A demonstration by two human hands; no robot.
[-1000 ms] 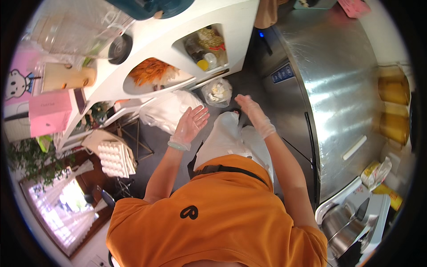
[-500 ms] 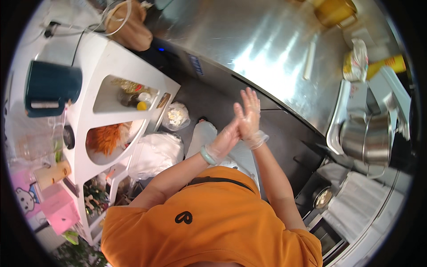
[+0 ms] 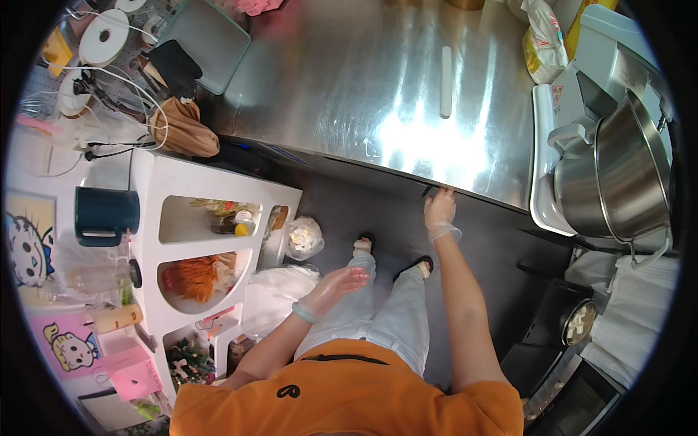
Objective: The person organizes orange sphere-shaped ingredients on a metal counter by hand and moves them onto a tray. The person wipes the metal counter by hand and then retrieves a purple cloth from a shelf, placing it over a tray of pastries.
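Observation:
My right hand (image 3: 440,210), in a clear disposable glove, reaches forward to the front edge of the stainless-steel counter (image 3: 320,94). Its fingers are bent against that edge; whether they hook the counter lip or a door below it is hard to see. My left hand (image 3: 336,287), gloved too and with a pale green bangle (image 3: 304,312) at the wrist, hovers over my left thigh. Its fingers are stretched out, with nothing in them. A white rolling pin (image 3: 446,83) lies on the counter, beyond my right hand.
A white shelf unit (image 3: 218,182) with a dark teal mug (image 3: 107,216) stands left. Beside it on the floor are a small filled bag (image 3: 304,238) and a larger white bag (image 3: 280,298). Right are a steel pot (image 3: 632,174) and a pan of pale cubes (image 3: 579,324).
My hands were pressed together and have parted. The right one went forward to the counter edge; the left drew back over my thigh. The view has shifted, showing more counter.

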